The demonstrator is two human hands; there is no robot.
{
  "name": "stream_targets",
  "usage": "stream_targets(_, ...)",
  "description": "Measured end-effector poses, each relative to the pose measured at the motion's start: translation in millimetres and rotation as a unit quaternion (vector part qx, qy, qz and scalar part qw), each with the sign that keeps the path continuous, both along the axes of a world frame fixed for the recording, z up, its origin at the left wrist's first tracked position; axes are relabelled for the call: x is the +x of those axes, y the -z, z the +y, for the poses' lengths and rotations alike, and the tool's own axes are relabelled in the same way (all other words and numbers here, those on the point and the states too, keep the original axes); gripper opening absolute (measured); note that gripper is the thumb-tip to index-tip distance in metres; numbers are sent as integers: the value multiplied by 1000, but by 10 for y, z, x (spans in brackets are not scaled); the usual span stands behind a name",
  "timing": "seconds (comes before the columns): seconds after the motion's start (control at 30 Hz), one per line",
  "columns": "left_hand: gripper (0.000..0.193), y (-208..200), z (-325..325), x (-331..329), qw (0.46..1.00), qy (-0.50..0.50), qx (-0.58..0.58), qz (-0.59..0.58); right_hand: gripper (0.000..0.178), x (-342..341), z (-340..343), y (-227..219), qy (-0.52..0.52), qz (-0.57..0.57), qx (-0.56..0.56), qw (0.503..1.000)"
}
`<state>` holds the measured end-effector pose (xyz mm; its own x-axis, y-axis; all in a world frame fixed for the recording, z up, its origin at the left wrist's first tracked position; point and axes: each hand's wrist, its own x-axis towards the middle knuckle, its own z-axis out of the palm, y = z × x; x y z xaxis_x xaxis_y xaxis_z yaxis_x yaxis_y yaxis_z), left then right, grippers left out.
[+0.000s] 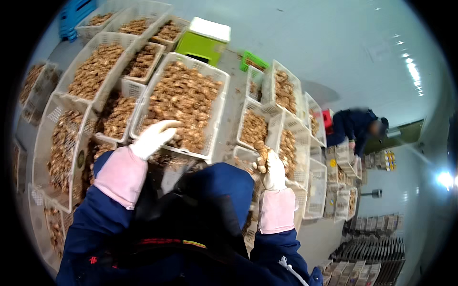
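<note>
my left hand [153,137], in a white knit glove with a pale pink sleeve cover over a dark blue jacket cuff, lies with its fingers loosely spread on the near rim of a large white plastic lattice crate [217,109], touching the brown, knobbly mushrooms [183,102] heaped inside; it grips nothing that i can see. my right hand [272,168], gloved and sleeved the same way, is closed around a single brown mushroom [261,148], whose lumpy cap sticks up above the fingers. that hand is held just over a smaller white lattice crate [242,153] by my right knee.

beyond the left hand, more white perforated crates [90,71] lean against each other in rows, each filled with the same dry-looking brown pieces. past the right hand, a second row of narrower crates [286,95] runs away, also filled. behind the big crate stands a lime-green box with a white lid [204,40]. far off to the right, a person in dark blue clothing [355,126] bends over stacked crates, and dark flat trays [372,252] are piled on the pale floor.
</note>
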<state>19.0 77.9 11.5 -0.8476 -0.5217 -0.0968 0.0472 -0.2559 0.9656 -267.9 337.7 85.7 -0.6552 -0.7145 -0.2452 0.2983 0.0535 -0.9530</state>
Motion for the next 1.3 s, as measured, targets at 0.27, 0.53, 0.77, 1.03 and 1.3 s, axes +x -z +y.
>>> stream_targets(0.27, 50, -155, 19, 37, 997, -44, 57, 16, 40, 1230, -1499, 552, -215, -72, 40, 973)
stream_targets(0.53, 48, -255, 52, -21, 994, -31, 96, 50, 32, 1305, -1521, 476, -248, 158, 127, 947)
stream_targets(0.77, 52, -102, 21, 4, 992, -34, 92, 78, 42, 1304, -1498, 540, -240, -148, 82, 956)
stream_targets(1.03, 55, -121, 108, -11, 981, -35, 152, 112, 36, 1292, -1440, 614, -248, -136, 26, 959)
stream_targets(1.3, 45, 84, -54, 109, 961, -152, 192, 128, 44, 1172, -1505, 823, -252, -91, 78, 960)
